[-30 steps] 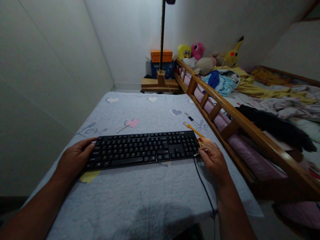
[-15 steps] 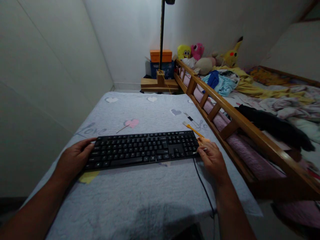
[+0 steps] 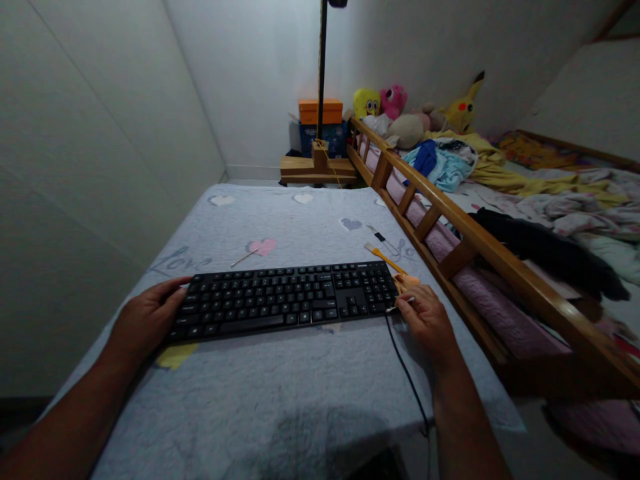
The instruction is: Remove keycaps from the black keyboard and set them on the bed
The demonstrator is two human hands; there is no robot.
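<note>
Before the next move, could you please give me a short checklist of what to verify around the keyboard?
1. Left hand at the keyboard: ok, at its left end; firmness cannot tell.
2. Cotton swab in the right hand: ok, held between thumb and fingers.
3. Swab tip on a key: cannot tell; it points at the near right corner, contact unclear.
4. Space beside the right hand free: not ok, an orange cloth lies at its fingers.
5. Cable off the keys: ok, it runs from the near edge.
6. Brush off the keys: ok, beyond the far right corner.
</note>
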